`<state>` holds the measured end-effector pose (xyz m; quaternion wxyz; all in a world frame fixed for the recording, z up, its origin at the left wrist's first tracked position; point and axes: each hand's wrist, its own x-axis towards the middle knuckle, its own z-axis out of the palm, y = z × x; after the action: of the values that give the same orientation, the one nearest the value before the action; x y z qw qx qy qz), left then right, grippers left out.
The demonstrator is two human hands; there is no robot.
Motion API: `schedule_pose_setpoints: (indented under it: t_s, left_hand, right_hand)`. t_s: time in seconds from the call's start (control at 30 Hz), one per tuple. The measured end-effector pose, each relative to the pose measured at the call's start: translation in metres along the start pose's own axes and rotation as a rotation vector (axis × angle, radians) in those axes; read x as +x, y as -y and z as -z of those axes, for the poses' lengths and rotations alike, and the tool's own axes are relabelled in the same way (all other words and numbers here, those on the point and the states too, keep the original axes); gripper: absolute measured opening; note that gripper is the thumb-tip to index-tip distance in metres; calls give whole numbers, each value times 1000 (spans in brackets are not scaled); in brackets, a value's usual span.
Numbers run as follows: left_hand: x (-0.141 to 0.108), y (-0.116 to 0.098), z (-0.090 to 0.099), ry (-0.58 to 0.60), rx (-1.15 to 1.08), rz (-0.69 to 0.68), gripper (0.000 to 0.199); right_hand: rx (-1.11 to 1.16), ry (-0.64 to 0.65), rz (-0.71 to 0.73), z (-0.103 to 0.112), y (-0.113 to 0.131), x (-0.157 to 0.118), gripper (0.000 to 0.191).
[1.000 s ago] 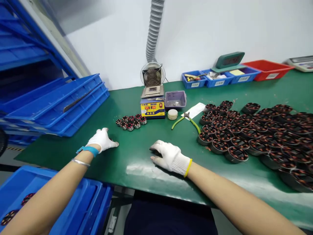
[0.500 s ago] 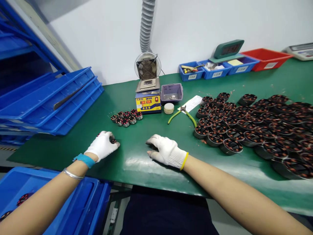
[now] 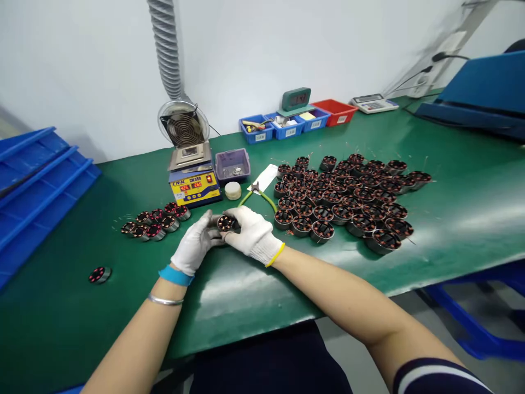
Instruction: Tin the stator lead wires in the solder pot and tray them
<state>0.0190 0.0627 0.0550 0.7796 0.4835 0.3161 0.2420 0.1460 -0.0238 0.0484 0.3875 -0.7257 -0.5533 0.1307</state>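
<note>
A small round motor part (image 3: 225, 223) with a dark, copper-dotted top is between my two gloved hands. My right hand (image 3: 250, 232) has thumb and fingers closed round it. My left hand (image 3: 194, 243) is beside its left side, fingers bent toward it; part of them is hidden. One similar part (image 3: 99, 274) lies alone at the left. A small group of such parts (image 3: 156, 232) sits left of my hands. Many larger wound parts (image 3: 322, 231) cover the table to the right. Green-handled pliers (image 3: 256, 187) lie open just behind my right hand.
A yellow-blue heating unit (image 3: 197, 187) with a fan (image 3: 185, 127) stands behind my hands, next to a purple tray (image 3: 233, 176) and a round tin (image 3: 233, 190). Blue bins (image 3: 257, 137), a red bin (image 3: 336, 119) and a calculator (image 3: 374, 104) line the back. Blue trays (image 3: 36, 180) lean at left.
The view has turned right. My left hand has moved over to my right hand, and the small part is now between them. One part now lies alone on the table at left.
</note>
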Motion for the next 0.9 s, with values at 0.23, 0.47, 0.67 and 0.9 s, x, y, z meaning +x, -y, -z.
schedule_pose_setpoints:
  t_s: [0.23, 0.47, 0.67, 0.9]
  left_hand:
    - [-10, 3, 16, -51, 331, -145, 49]
    - [-10, -4, 13, -128, 379, -187, 55]
    - [-11, -2, 3, -266, 424, -215, 54]
    - [-18, 4, 1, -182, 713, -338, 69]
  right_hand:
    - [98, 58, 26, -4, 3, -5, 61]
    - [576, 253, -151, -10, 2, -9, 52]
    - [435, -49, -221, -6, -3, -7, 36]
    - [508, 105, 7, -9, -12, -6, 39]
